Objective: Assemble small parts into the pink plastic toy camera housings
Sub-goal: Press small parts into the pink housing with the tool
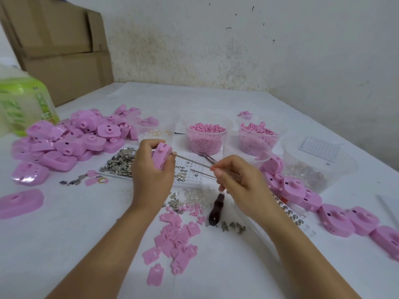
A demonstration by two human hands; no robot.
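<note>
A pink camera housing (160, 157) is held up off the table at the centre of the frame in the left hand (151, 175). The fingers curl over its top and back, so much of the shell is hidden. The right hand (239, 184) pinches thin metal tweezers (192, 162) between thumb and forefinger, and their tips meet the housing's right edge. Whatever they carry there is too small to make out. Just behind the hands lies a white tray (103, 169) heaped with small metal pieces (121, 161), partly covered by the left hand. Below the hands, flat pink plates (177, 236) lie scattered, and beside them is a dark-handled tool (216, 210) whose tip is lost under the right hand. A heap of housings (75, 137) fills the middle left, and a row of housings (302, 195) runs off the lower right edge. Behind stand clear tubs: one of pink granules (207, 134), one of pink parts (259, 132), and a blurred one of clear bits (313, 173). Cardboard boxes (60, 50) fill the upper left, cut off by the frame, above a blurred green pack (21, 104) whose print is unreadable.
</note>
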